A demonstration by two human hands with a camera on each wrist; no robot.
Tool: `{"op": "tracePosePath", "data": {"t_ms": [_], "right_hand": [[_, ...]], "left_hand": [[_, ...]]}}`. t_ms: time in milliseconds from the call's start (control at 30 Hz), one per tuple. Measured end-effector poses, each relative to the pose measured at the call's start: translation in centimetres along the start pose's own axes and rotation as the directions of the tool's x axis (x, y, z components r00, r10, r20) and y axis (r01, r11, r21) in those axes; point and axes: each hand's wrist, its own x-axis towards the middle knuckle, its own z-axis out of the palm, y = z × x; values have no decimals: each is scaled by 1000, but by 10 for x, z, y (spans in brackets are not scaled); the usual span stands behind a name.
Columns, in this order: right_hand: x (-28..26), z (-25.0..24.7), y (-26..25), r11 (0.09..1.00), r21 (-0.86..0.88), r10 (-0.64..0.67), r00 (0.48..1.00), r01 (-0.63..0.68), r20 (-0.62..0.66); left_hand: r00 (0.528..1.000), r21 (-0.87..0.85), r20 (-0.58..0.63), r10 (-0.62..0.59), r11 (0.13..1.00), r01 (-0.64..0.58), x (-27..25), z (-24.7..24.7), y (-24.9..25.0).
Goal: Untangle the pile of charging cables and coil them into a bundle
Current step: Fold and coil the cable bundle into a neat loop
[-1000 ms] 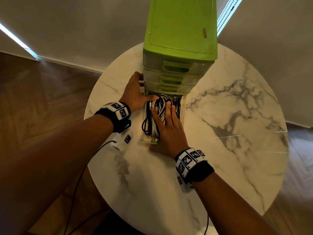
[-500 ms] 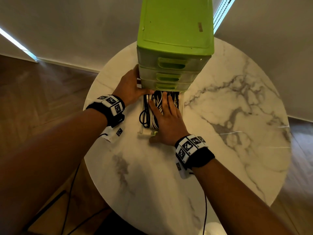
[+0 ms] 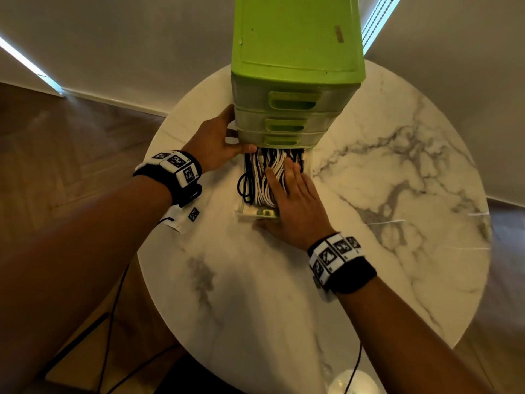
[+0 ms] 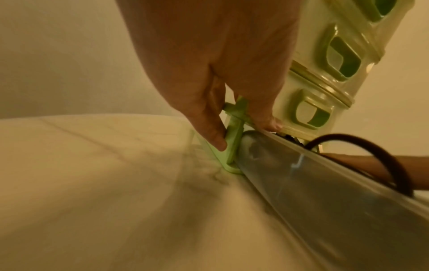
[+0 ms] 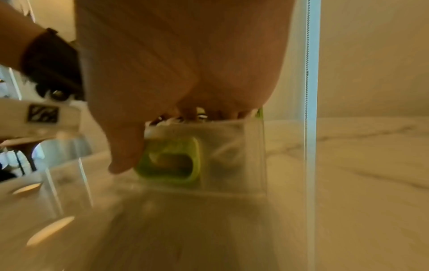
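table: round white marble table (image 3: 397, 194), grey veins
room: herringbone wood floor (image 3: 71, 143), pale walls
cables: black and white cables (image 3: 267, 177) piled in the pulled-out bottom drawer (image 3: 257, 213) of a green drawer unit (image 3: 295, 52)
left hand: left hand (image 3: 216, 143) grips the unit's lower corner
right hand: right hand (image 3: 295, 206) lies flat, fingers straight, on the cables

Round marble table (image 3: 397, 194), herringbone wood floor (image 3: 71, 155).

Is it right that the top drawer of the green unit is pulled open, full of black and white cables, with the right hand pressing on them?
Not quite: the head view shows the bottom drawer open, not the top. The right hand does press on the cables.
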Motion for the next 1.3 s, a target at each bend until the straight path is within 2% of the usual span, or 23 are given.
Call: {"op": "tracePosePath", "data": {"t_ms": [67,233,333,433,533,600,700,800,900,967,1067,1167,1233,1300], "right_hand": [[20,-9,7,1000,4,-6,998,5,66],[36,-16,12,1000,6,30,999,-30,-16],[17,-4,7,997,58,47,997,-43,-65],[8,8,10,999,40,-9,996,12,-90],[13,8,10,998,-62,-36,999,33,-34],[15,5,8,997,-77,-33,999,30,-37],[6,5,6,998,-54,-21,991,14,-129],[-14,8,5,995,-39,-97,933,89,-346],[-21,3,14,971,-135,-232,906,196,-354],[-15,-1,17,961,-189,-255,907,200,-336],[-12,-7,15,982,-139,-175,898,129,-403],[-17,-18,29,993,-70,-116,876,94,-468],[-20,-26,46,999,50,30,925,-12,-379],[-12,-34,65,949,237,254,949,-208,-185]], "left_hand": [[999,46,35,-5,999,3,2,-5,1],[995,97,94,-21,995,12,3,-12,5],[982,30,179,-56,998,51,-4,-10,6],[965,-91,258,-40,994,66,-11,-6,-3],[980,-80,190,-60,994,76,-15,4,-2],[992,-37,121,-29,999,33,-17,12,1],[998,24,55,-16,1000,15,-19,18,3],[1000,18,-17,-19,1000,19,-21,23,2],[999,-8,-2,-37,999,37,-23,26,1],[1000,54,9,-23,998,23,-21,23,3],[1000,109,13,-13,994,11,-14,14,10],[999,90,19,-35,995,34,-9,11,14],[996,-2,61,-57,998,58,-13,11,14],[985,-119,171,-35,991,56,-19,12,10]]}}
